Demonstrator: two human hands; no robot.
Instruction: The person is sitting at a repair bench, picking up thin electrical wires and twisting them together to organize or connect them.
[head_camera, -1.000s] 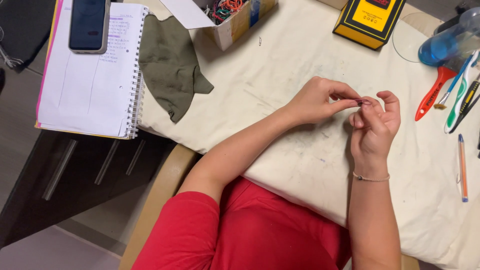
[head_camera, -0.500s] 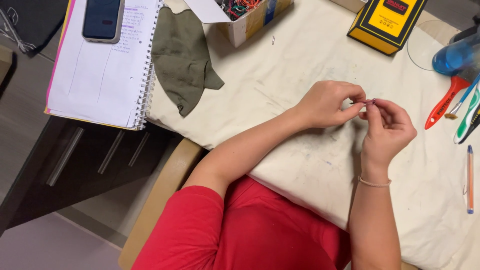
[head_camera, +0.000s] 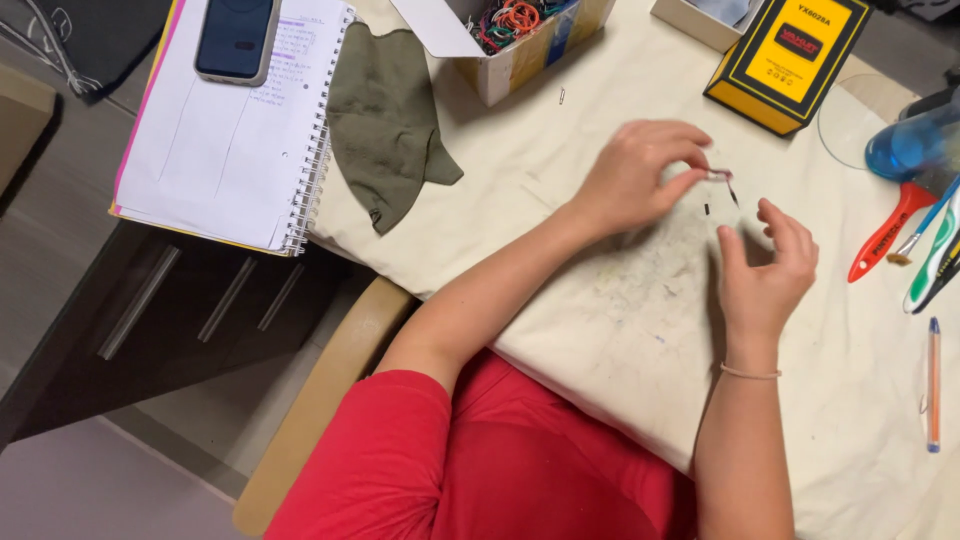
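Pinched in left hand: tiny thin dark piece; right hand released, over stained cloth.

A cream cloth, smudged with dark marks, covers the counter, whose rounded tan edge shows below it. Left of it stands a dark cabinet with long bar handles, over a grey floor.

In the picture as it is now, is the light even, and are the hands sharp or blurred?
Head view: soft, even light, no glare on the cream cloth; a faint shadow under the left hand. Both hands are fairly sharp; the tiny dark piece the left hand pinches is too small to identify. The right hand stays apart.
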